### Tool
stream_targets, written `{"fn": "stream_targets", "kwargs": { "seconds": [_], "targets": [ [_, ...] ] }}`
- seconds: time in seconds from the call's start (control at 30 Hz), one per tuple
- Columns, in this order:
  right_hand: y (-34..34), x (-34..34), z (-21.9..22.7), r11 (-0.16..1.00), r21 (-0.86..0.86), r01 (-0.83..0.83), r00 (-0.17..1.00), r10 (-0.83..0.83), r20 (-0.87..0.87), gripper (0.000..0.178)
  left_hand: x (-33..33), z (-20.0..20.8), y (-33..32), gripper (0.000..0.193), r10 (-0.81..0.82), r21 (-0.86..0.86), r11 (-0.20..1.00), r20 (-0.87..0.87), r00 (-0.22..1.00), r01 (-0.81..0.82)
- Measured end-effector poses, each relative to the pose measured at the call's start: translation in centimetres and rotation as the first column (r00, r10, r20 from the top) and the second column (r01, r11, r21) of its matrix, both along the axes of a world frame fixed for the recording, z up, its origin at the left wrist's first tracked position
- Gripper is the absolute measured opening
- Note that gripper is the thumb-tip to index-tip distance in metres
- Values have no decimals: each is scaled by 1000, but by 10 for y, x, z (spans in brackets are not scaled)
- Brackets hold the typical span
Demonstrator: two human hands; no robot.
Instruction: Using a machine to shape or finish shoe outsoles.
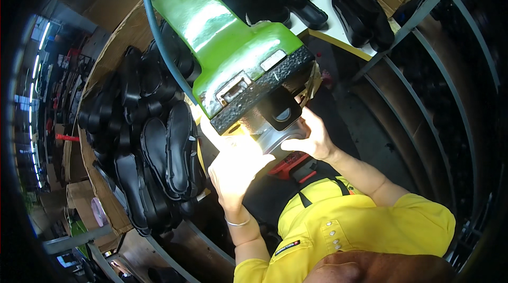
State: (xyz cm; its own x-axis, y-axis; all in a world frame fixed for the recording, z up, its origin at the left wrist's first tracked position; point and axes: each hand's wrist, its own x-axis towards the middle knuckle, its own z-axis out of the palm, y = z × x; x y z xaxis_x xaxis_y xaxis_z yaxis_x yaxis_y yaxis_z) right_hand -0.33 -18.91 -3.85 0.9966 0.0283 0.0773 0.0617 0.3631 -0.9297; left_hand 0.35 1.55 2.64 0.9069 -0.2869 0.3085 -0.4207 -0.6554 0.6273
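Under the head of a green machine (217, 29) with a rough black lower edge, both my hands are close together. My left hand (241, 164) is brightly lit, its thumb pointing right and its fingers partly lost in glare. Opposite it, my right hand (315, 137) is curled, thumb and fingers around the side of a greyish curved piece (278, 139). What exactly the two hands grip is too overexposed and covered to name. Just above them sits a black machine part (280, 113) with a rounded opening.
A large cardboard box (121, 214) on the left holds many black shoe soles (180, 148). More black soles (360, 15) lie on a white table (330, 29) at the far right. A blue-grey cable (153, 26) runs down the machine. Metal racks (423, 103) stand to my right.
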Motion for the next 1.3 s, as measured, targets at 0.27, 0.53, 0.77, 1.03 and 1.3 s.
{"fn": "stream_targets", "kwargs": {
  "seconds": [0.27,0.53,0.77,1.03,1.3],
  "targets": [
    [-7,4,-16,986,-152,-64,992,80,98,65,-23,-78,17,26,62,-324,930,-334,941,-176],
    [-25,8,-7,972,-157,-176,978,190,84,65,11,-72,-6,12,-213,414,904,218,952,107],
    [-29,6,-9,952,-232,-197,968,227,109,65,6,-66,-11,15,-120,255,965,246,962,56],
    [-41,5,-15,988,31,-149,987,146,65,59,4,-108,33,17,-316,-685,719,-473,822,-118],
    [-56,9,-13,993,-46,-107,989,111,93,61,8,-68,13,18,-353,-281,922,-321,879,267]
  ]
}}
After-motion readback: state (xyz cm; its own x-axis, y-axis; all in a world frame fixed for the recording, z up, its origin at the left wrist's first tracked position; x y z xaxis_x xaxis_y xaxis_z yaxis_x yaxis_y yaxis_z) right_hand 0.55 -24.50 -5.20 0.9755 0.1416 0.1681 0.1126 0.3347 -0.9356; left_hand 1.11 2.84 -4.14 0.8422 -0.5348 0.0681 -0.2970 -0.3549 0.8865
